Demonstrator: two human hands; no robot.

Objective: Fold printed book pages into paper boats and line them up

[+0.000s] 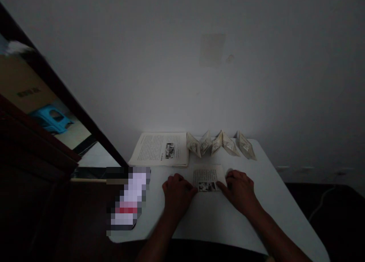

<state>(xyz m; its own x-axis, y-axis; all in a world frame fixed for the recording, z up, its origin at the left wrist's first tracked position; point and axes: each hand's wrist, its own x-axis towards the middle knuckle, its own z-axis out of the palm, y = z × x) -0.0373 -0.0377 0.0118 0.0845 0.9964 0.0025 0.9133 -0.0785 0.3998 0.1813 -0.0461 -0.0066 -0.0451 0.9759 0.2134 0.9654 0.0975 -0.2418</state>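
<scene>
A small sheet of printed paper, with text and a dark picture near its lower edge, lies flat on the white table. At its lower left corner, the thumb and fingertips of my left hand close on the edge, the other fingers curled. My right hand has its thumb on the paper's right edge, with its fingers bent beside it. A small pale round thing shows partly behind those fingers; I cannot tell what it is.
Several folded paper shapes stand in a row along the wall. Left of them lies a stack of printed pages. A blurred-out phone-like object rests at the table's left edge, near a dark-framed mirror. A cable hangs at right.
</scene>
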